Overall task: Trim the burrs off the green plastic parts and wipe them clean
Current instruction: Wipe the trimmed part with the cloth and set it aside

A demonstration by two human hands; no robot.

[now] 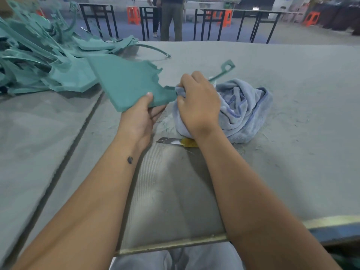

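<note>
A flat green plastic part (128, 82) is held above the grey table (292, 94), tilted, with a thin curved arm running right to a tab end (228, 66). My left hand (143, 112) grips its near corner, thumb on top. My right hand (198, 102) grips a bunched light-blue cloth (243, 112) against the part's right edge; most of the cloth lies on the table to the right. A knife (175, 141) with a bare blade and yellow handle lies on the table just below my right wrist.
A heap of green plastic parts (39, 61) fills the table's far left. A seam (78, 133) runs diagonally across the table. Thin plastic shavings litter the surface around the cloth. Beyond the table stand black tables, orange stools (133, 15) and a person (171, 18).
</note>
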